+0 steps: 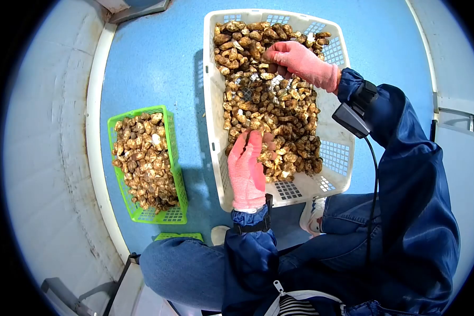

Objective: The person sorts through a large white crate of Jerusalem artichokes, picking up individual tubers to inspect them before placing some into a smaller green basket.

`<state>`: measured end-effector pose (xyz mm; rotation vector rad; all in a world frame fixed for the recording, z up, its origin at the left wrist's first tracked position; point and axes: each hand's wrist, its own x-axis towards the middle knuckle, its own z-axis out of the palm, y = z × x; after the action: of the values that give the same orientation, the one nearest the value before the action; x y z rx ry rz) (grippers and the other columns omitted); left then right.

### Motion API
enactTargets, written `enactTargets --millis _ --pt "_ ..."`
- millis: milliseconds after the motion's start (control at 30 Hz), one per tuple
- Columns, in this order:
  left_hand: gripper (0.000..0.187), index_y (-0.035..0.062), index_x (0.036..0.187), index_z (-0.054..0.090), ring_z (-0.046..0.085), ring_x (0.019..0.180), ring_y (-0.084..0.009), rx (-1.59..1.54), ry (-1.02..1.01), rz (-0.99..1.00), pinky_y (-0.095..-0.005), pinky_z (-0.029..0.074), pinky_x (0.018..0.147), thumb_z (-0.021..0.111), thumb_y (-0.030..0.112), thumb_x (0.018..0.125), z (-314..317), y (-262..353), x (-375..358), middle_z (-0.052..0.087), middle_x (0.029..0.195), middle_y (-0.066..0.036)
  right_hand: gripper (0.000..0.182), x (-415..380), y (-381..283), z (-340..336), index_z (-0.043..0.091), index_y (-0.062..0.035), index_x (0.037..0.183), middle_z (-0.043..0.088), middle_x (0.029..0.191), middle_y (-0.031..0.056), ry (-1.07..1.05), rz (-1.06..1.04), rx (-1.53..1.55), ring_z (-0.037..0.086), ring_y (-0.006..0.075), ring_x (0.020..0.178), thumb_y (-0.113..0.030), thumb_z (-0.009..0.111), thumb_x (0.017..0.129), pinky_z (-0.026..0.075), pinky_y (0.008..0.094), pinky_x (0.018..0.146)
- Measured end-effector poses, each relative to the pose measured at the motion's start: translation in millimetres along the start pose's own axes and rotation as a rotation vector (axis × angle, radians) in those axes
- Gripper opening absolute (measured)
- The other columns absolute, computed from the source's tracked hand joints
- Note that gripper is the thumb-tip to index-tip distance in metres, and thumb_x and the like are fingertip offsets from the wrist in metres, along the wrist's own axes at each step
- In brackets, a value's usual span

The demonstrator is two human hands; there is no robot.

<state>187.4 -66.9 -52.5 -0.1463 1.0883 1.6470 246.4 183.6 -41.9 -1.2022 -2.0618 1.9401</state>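
A large white plastic crate (329, 124) holds a heap of brown-and-cream mushrooms (295, 126), with some white scraps among them. My right hand (303, 63), in a pink glove, is over the far part of the heap. Its thumb and fingers are pinched together close above the mushrooms, and what they hold is something I cannot make out. Nearer to me, at the crate's left front, my left hand (247, 174) wears a similar pink glove. Its fingers reach forward, slightly bent and apart, with the tips at the heap.
A smaller green basket (176, 179), filled with similar mushrooms, stands on the blue floor (152, 68) to the left. The edge of another green basket (178, 236) shows beside my knee. Pale walls rise on both sides. A cable hangs from a device (351, 120) on my right wrist.
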Motion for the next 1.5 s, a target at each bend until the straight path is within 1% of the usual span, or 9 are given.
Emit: enactTargets --millis 300,400,567,767,967,1100,1267,1400,1500 --pt "0.034 0.0127 0.127 0.049 0.053 0.105 -0.0215 -0.66 -0.053 -0.04 -0.0361 0.046 0.086 0.048 0.03 0.097 -11.2 -1.2 19.3 0.054 0.122 -0.006 0.041 -55.7 -56.5 42.7 0.061 -0.0061 0.115 0.067 0.085 0.0046 -0.534 -0.032 -0.439 0.062 0.0073 0.066 -0.04 0.056 0.091 0.051 0.0215 0.057" --pt "0.039 0.0151 0.131 0.044 0.054 0.11 -0.0232 -0.731 -0.079 -0.061 -0.0346 0.048 0.079 0.047 0.032 0.096 -5.9 10.4 12.2 0.051 0.129 -0.008 0.039 -29.0 -30.8 29.4 0.067 -0.0063 0.103 0.065 0.068 0.0056 -0.233 0.208 -0.846 0.062 0.0124 0.057 -0.04 0.052 0.091 0.053 0.0301 0.061" --pt "0.035 0.0128 0.127 0.048 0.054 0.108 -0.0221 -0.832 -0.266 -0.079 -0.0283 0.047 0.07 0.047 0.028 0.096 -17.8 8.4 9.2 0.053 0.126 -0.008 0.037 -9.9 85.1 9.9 0.066 0.0017 0.098 0.066 0.103 0.0171 -0.124 0.211 -1.452 0.064 0.0285 0.097 -0.029 0.055 0.081 0.05 0.0375 0.084" --pt "0.032 0.0074 0.123 0.052 0.055 0.104 -0.0241 -0.326 -0.118 0.017 -0.0272 0.046 0.063 0.051 0.022 0.094 -9.6 -0.6 3.4 0.055 0.121 -0.013 0.034 -3.2 49.4 1.9 0.065 -0.0017 0.094 0.067 0.075 0.0097 -0.149 0.303 -0.975 0.065 0.0196 0.063 -0.032 0.053 0.085 0.054 0.0341 0.065" --pt "0.035 0.006 0.124 0.048 0.052 0.11 -0.0289 -0.696 -0.122 -0.101 -0.041 0.05 0.089 0.05 0.024 0.095 -13.8 -9.0 17.5 0.053 0.122 -0.014 0.033 -52.3 -50.6 41.5 0.061 -0.0021 0.094 0.06 0.063 0.0022 -0.229 0.092 -0.504 0.058 0.0071 0.053 -0.035 0.061 0.088 0.048 0.0258 0.049" --pt "0.037 0.0109 0.124 0.046 0.048 0.118 -0.0269 -0.861 -0.017 -0.204 -0.0401 0.05 0.082 0.053 0.028 0.092 -1.7 6.6 14.1 0.05 0.124 -0.009 0.059 -46.3 -61.0 35.7 0.063 -0.0008 0.102 0.061 0.061 0.0023 -0.434 0.099 -0.811 0.058 0.0107 0.05 -0.056 0.058 0.084 0.048 0.0276 0.051" --pt "0.033 0.0156 0.122 0.051 0.052 0.114 -0.0229 -0.976 -0.227 -0.196 -0.0335 0.048 0.071 0.05 0.032 0.094 -16.8 3.9 12.2 0.052 0.126 -0.007 0.034 20.2 76.4 -26.3 0.066 -0.0046 0.105 0.066 0.107 0.0106 -0.17 0.325 -1.659 0.066 0.0254 0.089 -0.024 0.063 0.077 0.055 0.0361 0.069" --pt "0.034 0.0161 0.121 0.053 0.054 0.109 -0.0227 -0.895 -0.295 -0.101 -0.0347 0.048 0.074 0.047 0.036 0.094 -18.8 8.9 6.9 0.055 0.124 -0.007 0.016 7.5 108.2 -5.5 0.074 -0.0099 0.078 0.071 0.081 0.0064 -0.045 0.226 -1.634 0.068 0.0239 0.079 -0.01 0.072 0.062 0.055 0.0351 0.062" --pt "0.032 0.0108 0.115 0.056 0.058 0.1 -0.024 -0.823 -0.201 -0.089 -0.0346 0.05 0.07 0.045 0.032 0.095 -9.9 15.2 4.1 0.06 0.114 -0.009 0.021 9.9 104.7 -11.9 0.074 -0.0119 0.088 0.069 0.098 0.0076 -0.075 0.282 -1.629 0.065 0.0226 0.093 -0.018 0.07 0.068 0.053 0.032 0.074"
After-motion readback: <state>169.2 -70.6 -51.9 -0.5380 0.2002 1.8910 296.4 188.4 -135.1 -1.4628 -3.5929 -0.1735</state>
